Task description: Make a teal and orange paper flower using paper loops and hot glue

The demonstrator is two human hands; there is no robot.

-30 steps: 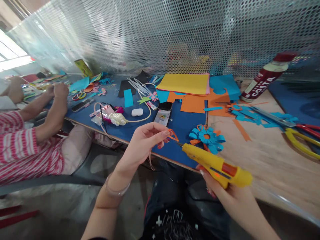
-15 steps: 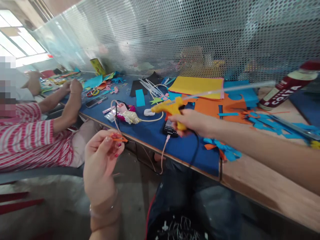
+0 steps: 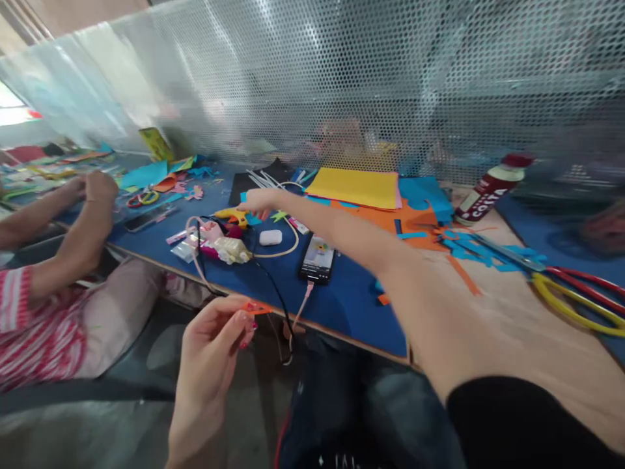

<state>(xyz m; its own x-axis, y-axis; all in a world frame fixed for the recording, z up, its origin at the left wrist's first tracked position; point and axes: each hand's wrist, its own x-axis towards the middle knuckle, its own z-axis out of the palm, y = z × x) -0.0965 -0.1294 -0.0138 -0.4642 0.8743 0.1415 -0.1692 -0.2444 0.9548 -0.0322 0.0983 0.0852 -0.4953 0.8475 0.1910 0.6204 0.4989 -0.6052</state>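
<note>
A shared craft workroom: a long desk with a blue mat carries stacked coloured paper sheets, cut paper scraps, scissors and a glue gun. A perforated metal screen backs it, and another person works alongside.

Bright, even daylight; window blown out far left. Soft glare across mesh. Shadows faint. Right hand and near sleeve smeared, probably motion blur. Wide-angle bend at edges; far bottle slightly soft.
</note>
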